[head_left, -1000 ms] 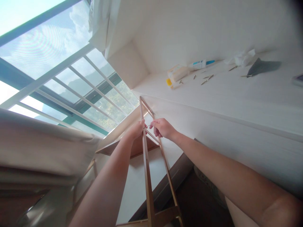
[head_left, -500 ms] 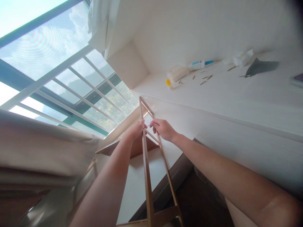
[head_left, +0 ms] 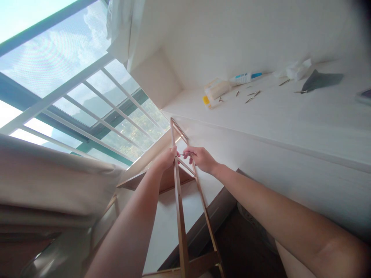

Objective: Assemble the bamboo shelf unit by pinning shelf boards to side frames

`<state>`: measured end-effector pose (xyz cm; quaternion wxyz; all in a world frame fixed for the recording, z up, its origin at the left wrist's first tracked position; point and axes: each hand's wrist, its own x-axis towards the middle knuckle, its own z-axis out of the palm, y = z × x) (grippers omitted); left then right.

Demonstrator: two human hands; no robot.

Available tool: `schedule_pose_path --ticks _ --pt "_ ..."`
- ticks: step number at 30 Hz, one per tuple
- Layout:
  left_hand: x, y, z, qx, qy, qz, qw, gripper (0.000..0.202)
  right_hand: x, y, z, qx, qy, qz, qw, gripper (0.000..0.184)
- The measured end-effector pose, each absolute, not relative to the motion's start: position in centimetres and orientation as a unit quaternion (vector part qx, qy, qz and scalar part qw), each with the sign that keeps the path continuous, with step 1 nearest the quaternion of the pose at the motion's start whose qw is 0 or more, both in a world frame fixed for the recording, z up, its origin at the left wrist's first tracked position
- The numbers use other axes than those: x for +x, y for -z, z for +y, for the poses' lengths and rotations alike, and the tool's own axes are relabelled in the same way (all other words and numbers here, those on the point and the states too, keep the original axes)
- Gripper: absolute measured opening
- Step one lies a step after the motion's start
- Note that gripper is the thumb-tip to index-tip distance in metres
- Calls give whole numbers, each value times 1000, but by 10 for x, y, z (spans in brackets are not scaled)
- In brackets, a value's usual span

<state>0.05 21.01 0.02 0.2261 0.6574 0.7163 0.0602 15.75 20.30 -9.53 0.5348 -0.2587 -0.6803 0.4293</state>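
A narrow wooden frame (head_left: 180,216) with two long rails and cross slats runs away from me in the middle of the view. My left hand (head_left: 168,157) is closed round its left rail, near the far end. Between the rails, my right hand (head_left: 201,157) pinches a thin metal hex key (head_left: 184,154). The key's far tip reaches the left rail beside my left fingers. Whatever it meets there is too small to make out.
On the white ledge (head_left: 261,119) at the right lie a yellow-capped bottle (head_left: 216,89), a blue-tipped tube (head_left: 246,78), several screws (head_left: 253,96), crumpled plastic (head_left: 298,70) and a grey piece (head_left: 323,82). A brown panel (head_left: 166,179) is below the frame. Left are a barred window (head_left: 87,85) and curtain (head_left: 52,185).
The fingers of my right hand have shifted on the hex key, and more of it shows now. My left hand and the wooden frame stay in place.
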Motion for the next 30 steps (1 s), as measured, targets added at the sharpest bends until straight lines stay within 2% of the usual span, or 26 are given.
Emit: schedule_pose_path --ticks 5,12,15,23,30 --pt "-3 3 212 659 -63 713 231 45 154 96 202 -273 -437 -665 540 21" --pt "-3 3 213 658 -59 717 223 45 149 86 205 -251 -642 -552 469 26" --pt "-3 3 213 660 -58 716 222 46 148 81 205 -254 -673 -529 450 26" --pt "-8 7 216 648 -58 718 248 51 148 86 205 -309 -576 -558 512 26" --pt "-10 9 217 645 -69 717 255 49 154 91 205 -314 -502 -628 506 23"
